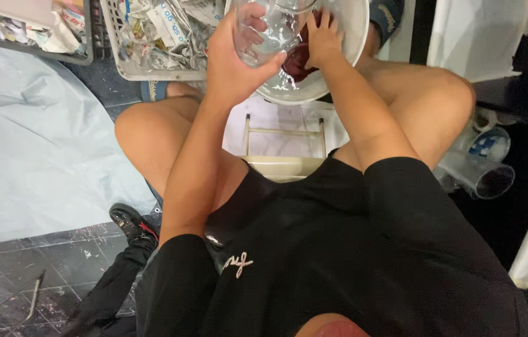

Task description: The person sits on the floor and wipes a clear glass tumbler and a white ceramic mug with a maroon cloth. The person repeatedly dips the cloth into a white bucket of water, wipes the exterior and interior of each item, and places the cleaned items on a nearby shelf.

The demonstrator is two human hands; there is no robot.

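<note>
1. Over the round white plastic basin (345, 56) between the person's knees, both hands were busy washing.
2. The left hand (229, 59) was wrapped around a clear see-through glass jar (270, 28), with the fingers curled tight on its side. The jar was tipped over the basin.
3. The right hand (323, 37) was down in the basin, its fingers spread on a dark red wet lump (298, 62) in the water. What the lump was could not be told.
4. This looked like the washing step, with the jar being rinsed or rubbed clean. The next move would likely call for a steady hold on the slippery jar and a careful turn so the water stays in the basin.
5. Counting: one basin, one jar in the hand, one dark red lump, and two hands.
6. Two grey plastic baskets (114, 56) full of crumpled paper stood beyond the knees. One more clear plastic cup (479, 175) lay on its side near the right knee. One pale wooden stool (283, 146) stood under the person.
</note>
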